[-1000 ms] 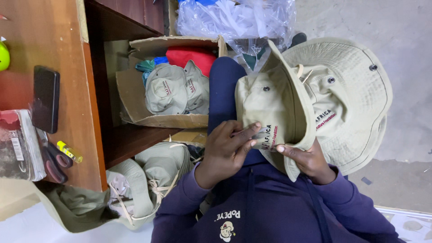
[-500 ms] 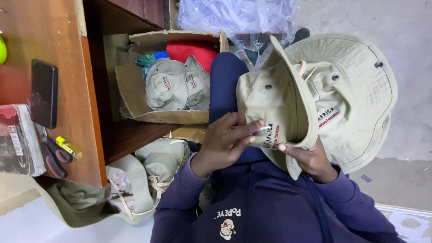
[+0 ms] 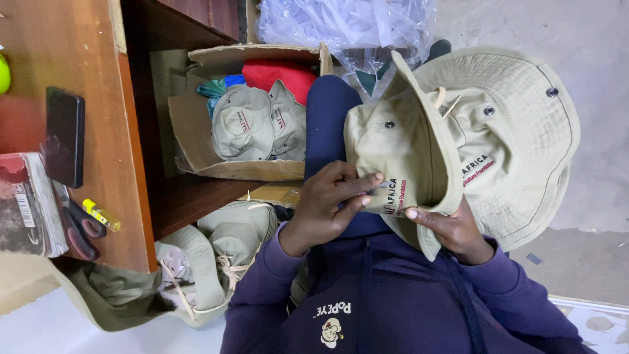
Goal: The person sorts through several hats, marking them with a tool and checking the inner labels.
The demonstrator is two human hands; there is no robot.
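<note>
I hold a beige wide-brimmed bucket hat (image 3: 511, 151) over my lap, its crown turned toward me. My right hand (image 3: 452, 229) grips the hat from below at the brim's edge, thumb on the crown. My left hand (image 3: 331, 200) rests on the crown, its fingertips pinched together beside the embroidered lettering. Whether they hold something small there, I cannot tell. Navy hoodie sleeves cover both arms.
A cardboard box (image 3: 196, 131) with folded beige hats (image 3: 255, 124) and red cloth stands under a wooden table (image 3: 72, 59). More beige hats (image 3: 216, 255) lie below it. On the table are a dark phone (image 3: 64, 136), scissors (image 3: 75, 226) and a yellow marker (image 3: 101, 214). Clear plastic bags (image 3: 341, 26) lie ahead.
My left fingers have shifted slightly along the crown toward the lettering. The hat and my right hand stay nearly where they were.
</note>
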